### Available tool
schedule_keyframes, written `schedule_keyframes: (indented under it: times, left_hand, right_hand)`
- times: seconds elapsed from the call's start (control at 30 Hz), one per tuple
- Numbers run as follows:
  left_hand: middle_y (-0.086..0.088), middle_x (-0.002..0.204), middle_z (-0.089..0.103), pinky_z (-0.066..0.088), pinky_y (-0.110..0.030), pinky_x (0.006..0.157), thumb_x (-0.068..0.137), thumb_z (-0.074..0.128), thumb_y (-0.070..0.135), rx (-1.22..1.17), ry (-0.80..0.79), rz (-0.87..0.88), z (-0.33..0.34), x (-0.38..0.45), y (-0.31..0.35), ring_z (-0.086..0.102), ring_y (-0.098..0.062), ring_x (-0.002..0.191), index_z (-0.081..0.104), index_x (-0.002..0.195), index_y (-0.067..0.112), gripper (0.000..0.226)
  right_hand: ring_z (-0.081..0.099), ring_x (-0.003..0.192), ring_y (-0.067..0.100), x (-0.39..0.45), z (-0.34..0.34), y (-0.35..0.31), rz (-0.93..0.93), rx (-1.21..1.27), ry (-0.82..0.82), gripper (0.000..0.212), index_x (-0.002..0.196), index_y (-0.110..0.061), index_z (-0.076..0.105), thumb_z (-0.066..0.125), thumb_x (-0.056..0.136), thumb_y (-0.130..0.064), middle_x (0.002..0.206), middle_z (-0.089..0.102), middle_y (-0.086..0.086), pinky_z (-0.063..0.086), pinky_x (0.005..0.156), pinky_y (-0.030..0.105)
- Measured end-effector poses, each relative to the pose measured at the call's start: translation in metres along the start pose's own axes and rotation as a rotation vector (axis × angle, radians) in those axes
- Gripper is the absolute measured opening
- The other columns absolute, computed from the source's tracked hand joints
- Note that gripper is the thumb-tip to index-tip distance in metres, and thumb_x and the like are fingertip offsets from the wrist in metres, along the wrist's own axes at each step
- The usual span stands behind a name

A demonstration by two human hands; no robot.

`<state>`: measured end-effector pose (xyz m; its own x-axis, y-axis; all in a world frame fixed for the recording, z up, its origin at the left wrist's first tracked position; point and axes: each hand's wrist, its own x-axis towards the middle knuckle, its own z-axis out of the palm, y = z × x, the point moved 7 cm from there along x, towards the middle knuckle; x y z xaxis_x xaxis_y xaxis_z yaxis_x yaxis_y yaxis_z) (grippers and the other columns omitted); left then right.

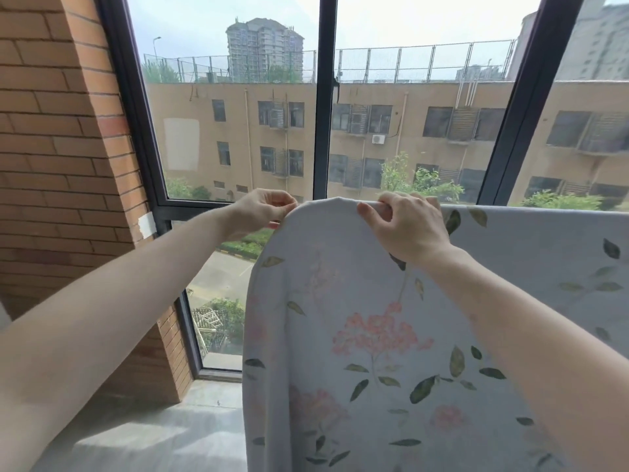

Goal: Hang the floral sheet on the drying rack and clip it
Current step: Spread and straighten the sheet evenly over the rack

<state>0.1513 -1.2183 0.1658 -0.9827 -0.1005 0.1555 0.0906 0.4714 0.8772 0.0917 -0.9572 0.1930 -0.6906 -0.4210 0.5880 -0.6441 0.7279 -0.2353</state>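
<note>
Hands [406,223] grip sheet [340,318] — top edge.

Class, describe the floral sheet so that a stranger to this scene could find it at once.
Start at the big dark-framed window. Below its sill line, to the right, pale cloth hangs over a rail, with both hands gripping its top edge. That is the floral sheet: pink blossoms and green leaves, the only fabric here.
</note>
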Motion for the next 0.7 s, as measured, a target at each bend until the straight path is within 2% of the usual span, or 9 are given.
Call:
schedule_keyframes:
  times: [0.1, 0.17, 0.23, 0.3, 0.4, 0.47, 0.57, 0.63, 0.7]
  left_hand:
    - [0.006, 0.086, 0.069, 0.051, -0.025, 0.078, 0.104, 0.059, 0.024, -0.154, -0.084, -0.094, 0.008, -0.001, -0.01, 0.062, -0.01, 0.08, 0.07, 0.095, 0.018, 0.015]
    - [0.004, 0.089, 0.069, 0.051, -0.027, 0.08, 0.105, 0.057, 0.025, -0.206, -0.099, -0.124, 0.009, -0.001, -0.013, 0.062, -0.011, 0.082, 0.069, 0.097, 0.019, 0.015]
    - [0.003, 0.092, 0.068, 0.05, -0.026, 0.079, 0.105, 0.058, 0.026, -0.211, -0.069, -0.118, 0.009, -0.001, -0.014, 0.062, -0.012, 0.084, 0.069, 0.099, 0.019, 0.015]
    - [0.002, 0.09, 0.068, 0.051, -0.024, 0.074, 0.104, 0.061, 0.026, -0.205, 0.015, -0.085, 0.008, -0.001, -0.013, 0.06, -0.012, 0.081, 0.07, 0.097, 0.018, 0.014]
    - [0.003, 0.086, 0.067, 0.052, -0.025, 0.069, 0.102, 0.065, 0.023, -0.139, 0.269, -0.01, -0.002, -0.016, -0.026, 0.06, -0.012, 0.076, 0.07, 0.093, 0.018, 0.011]
    - [0.001, 0.091, 0.069, 0.056, -0.031, 0.073, 0.103, 0.066, 0.025, -0.026, 0.371, -0.003, -0.006, -0.035, -0.056, 0.062, -0.015, 0.08, 0.069, 0.094, 0.023, 0.01]
    - [-0.001, 0.104, 0.07, 0.057, -0.041, 0.085, 0.106, 0.057, 0.031, 0.132, 0.333, -0.068, 0.004, -0.071, -0.106, 0.068, -0.021, 0.096, 0.066, 0.103, 0.028, 0.01]
    - [0.002, 0.109, 0.069, 0.055, -0.035, 0.084, 0.108, 0.053, 0.032, 0.183, 0.32, -0.106, 0.012, -0.091, -0.127, 0.067, -0.016, 0.101, 0.066, 0.111, 0.024, 0.016]
    - [0.009, 0.107, 0.069, 0.053, -0.026, 0.077, 0.106, 0.058, 0.032, 0.292, 0.306, -0.078, 0.018, -0.106, -0.132, 0.066, -0.007, 0.097, 0.067, 0.111, 0.022, 0.014]
  right_hand:
    - [0.053, 0.1, 0.024, -0.002, -0.003, -0.009, -0.015, 0.026, 0.005, 0.042, 0.09, -0.026, 0.065, 0.044, 0.101, -0.061, 0.095, 0.065, -0.003, 0.03, 0.094, 0.04]
    - [0.056, 0.11, 0.025, -0.005, -0.001, -0.031, -0.085, 0.067, 0.026, 0.034, 0.111, -0.027, 0.068, 0.051, 0.1, -0.054, 0.112, 0.068, -0.002, 0.03, 0.104, 0.04]
    - [0.053, 0.121, 0.025, -0.007, 0.005, -0.056, -0.15, 0.098, 0.023, 0.041, 0.132, -0.028, 0.063, 0.054, 0.099, -0.051, 0.129, 0.064, -0.003, 0.028, 0.111, 0.04]
    - [0.048, 0.128, 0.024, -0.009, 0.013, -0.069, -0.17, 0.079, 0.016, 0.048, 0.142, -0.029, 0.056, 0.053, 0.099, -0.052, 0.135, 0.06, -0.005, 0.023, 0.115, 0.04]
    - [0.041, 0.133, 0.025, -0.013, 0.021, -0.068, -0.171, 0.065, 0.023, 0.05, 0.145, -0.032, 0.051, 0.053, 0.099, -0.052, 0.137, 0.056, -0.006, 0.017, 0.12, 0.041]
    - [0.037, 0.135, 0.026, -0.017, 0.026, -0.067, -0.182, 0.048, 0.028, 0.052, 0.147, -0.032, 0.047, 0.054, 0.098, -0.051, 0.138, 0.052, -0.005, 0.014, 0.123, 0.043]
    - [0.036, 0.136, 0.028, -0.02, 0.031, -0.066, -0.192, 0.025, 0.052, 0.054, 0.146, -0.032, 0.045, 0.055, 0.097, -0.051, 0.138, 0.049, -0.002, 0.01, 0.125, 0.047]
    - [0.035, 0.136, 0.029, -0.02, 0.033, -0.067, -0.187, 0.027, 0.05, 0.053, 0.145, -0.031, 0.045, 0.055, 0.097, -0.051, 0.137, 0.048, -0.001, 0.008, 0.125, 0.048]
    - [0.035, 0.136, 0.03, -0.018, 0.034, -0.068, -0.18, 0.018, 0.048, 0.053, 0.145, -0.032, 0.045, 0.055, 0.097, -0.052, 0.136, 0.047, 0.0, 0.008, 0.125, 0.049]
